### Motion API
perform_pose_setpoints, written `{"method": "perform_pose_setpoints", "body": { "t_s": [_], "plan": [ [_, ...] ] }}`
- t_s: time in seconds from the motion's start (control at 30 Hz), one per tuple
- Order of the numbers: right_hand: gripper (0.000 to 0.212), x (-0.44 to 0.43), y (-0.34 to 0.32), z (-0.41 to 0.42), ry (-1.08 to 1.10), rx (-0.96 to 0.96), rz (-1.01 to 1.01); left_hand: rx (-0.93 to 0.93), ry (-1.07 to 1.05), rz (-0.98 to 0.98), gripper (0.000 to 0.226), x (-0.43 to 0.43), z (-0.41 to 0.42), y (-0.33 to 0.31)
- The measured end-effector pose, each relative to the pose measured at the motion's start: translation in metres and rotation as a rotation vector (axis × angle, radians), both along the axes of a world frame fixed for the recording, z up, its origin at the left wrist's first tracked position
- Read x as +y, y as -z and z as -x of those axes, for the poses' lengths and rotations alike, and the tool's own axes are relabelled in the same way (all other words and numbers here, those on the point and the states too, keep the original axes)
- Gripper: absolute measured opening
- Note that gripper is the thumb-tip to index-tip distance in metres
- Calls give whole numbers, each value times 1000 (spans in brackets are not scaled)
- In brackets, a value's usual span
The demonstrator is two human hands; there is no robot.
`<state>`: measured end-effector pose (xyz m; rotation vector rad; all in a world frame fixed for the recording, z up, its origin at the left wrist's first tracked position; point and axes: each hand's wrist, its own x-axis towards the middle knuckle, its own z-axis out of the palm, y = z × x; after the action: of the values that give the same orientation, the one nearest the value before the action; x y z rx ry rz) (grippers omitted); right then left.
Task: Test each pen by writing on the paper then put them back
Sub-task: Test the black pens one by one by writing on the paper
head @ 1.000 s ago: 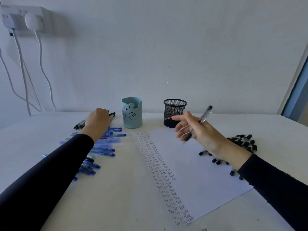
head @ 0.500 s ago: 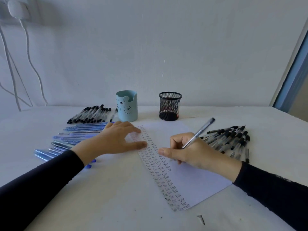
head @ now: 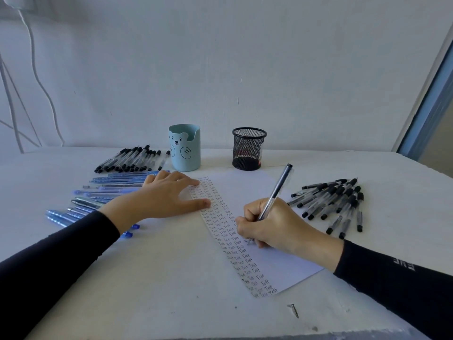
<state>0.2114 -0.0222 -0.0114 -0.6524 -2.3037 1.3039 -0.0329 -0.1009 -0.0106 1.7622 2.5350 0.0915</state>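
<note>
White table [head: 147, 278] under paper [head: 245, 187] (wall cables [head: 37, 72] left); screw [head: 293, 310], perhaps.

From my feed, a white table [head: 159, 278] fills the lower half, and a plain white wall [head: 245, 69] rises behind it. At 10 o'clock, thin white cables [head: 41, 87] hang down the wall from a white plug [head: 14, 2] cut off by the top corner. At 3 o'clock I see a blue-grey frame [head: 426, 114] slanting up the right edge. Toward 12 o'clock, near the table's far edge, a pale blue cup with a bear face [head: 185, 148] stands upright. A black mesh cup [head: 248, 149] stands apart to its right, with something reddish low inside that I cannot identify. At 5 o'clock a small dark screw-like bit [head: 293, 310] lies on the tabletop.
</note>
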Motion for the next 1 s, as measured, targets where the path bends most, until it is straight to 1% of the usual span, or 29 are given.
{"method": "perform_pose_setpoints", "body": {
  "t_s": [0.13,0.3,0.43,0.53,0.67,0.8,0.83,0.93,1.0],
  "plan": [
    [46,-2,0,0,-12,-8,18,-1,-3,8,105,0,0,-1],
    [52,-3,-2,-1,1,-10,5,-6,4,17,108,-1,-1,-2],
    [48,-5,-5,-1,-9,-34,29,-4,-2,13,112,1,-1,-3],
    [50,-5,-6,-2,-5,-34,51,-1,1,17,112,1,-1,-2],
    [49,-4,-5,-3,0,-28,26,0,6,15,114,2,-1,-2],
    [48,-3,-5,-3,-15,-35,30,-3,66,-15,114,4,-2,1],
    [48,-3,-5,-3,-15,-37,32,-6,82,-22,115,5,-1,2],
    [48,-2,-5,-3,-7,-27,25,-33,93,-3,131,6,-2,0],
    [48,-2,-5,-3,-7,-28,14,-45,92,-2,131,5,-3,-2]
  ]
}}
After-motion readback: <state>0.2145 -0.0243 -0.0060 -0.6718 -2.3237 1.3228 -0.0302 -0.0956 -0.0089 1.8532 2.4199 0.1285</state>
